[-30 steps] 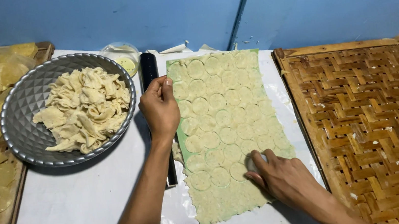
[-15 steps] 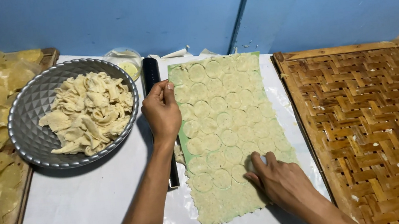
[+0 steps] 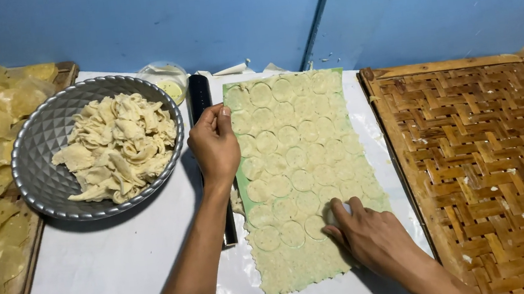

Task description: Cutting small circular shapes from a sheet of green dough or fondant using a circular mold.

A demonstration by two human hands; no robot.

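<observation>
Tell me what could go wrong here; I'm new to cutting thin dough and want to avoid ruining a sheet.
The right hand presses a small cutter near the near end of the dough sheet; crowded circles could overlap or tear. The left hand pins the sheet's left edge, so pulling there might stretch the cut rounds. The black roller beside that edge could be nudged into the metal bowl.

Under my hands a pale cream dough sheet (image 3: 303, 175) is patterned with stamped circles, left of it a faceted silver bowl (image 3: 48, 161), right a brown woven tray (image 3: 500, 163).
</observation>
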